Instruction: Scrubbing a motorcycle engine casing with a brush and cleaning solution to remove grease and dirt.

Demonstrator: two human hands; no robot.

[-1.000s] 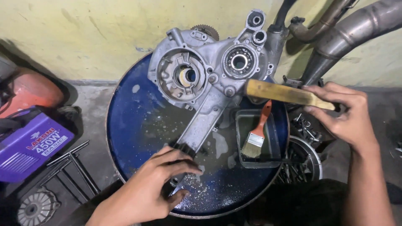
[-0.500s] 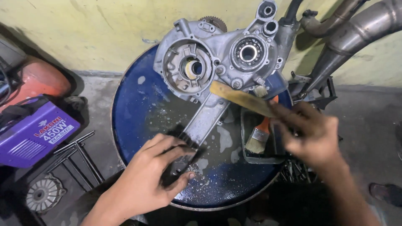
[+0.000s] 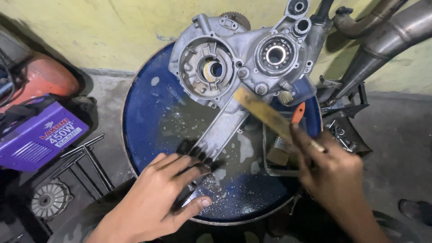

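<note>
Engine crankcase (image 3: 238,67), a bare aluminium half with a bearing seat, lies on top of the blue drum (image 3: 148,117), its long arm reaching down toward us. Our left hand (image 3: 166,198) is spread flat and fairly wide, fingers pressing the lower end of that arm, thumb stretched out along the wet drum top. Our right hand (image 3: 333,173) is closed around a flat wooden-handled brush (image 3: 265,112), whose far end sits just below the bearing. An orange-handled paintbrush (image 3: 288,135) rests in the small black tray (image 3: 270,168) beside it. Compared with half a second ago, the right hand has slid lower and the wooden handle points more steeply at the casing; the left hand has stayed put.
</note>
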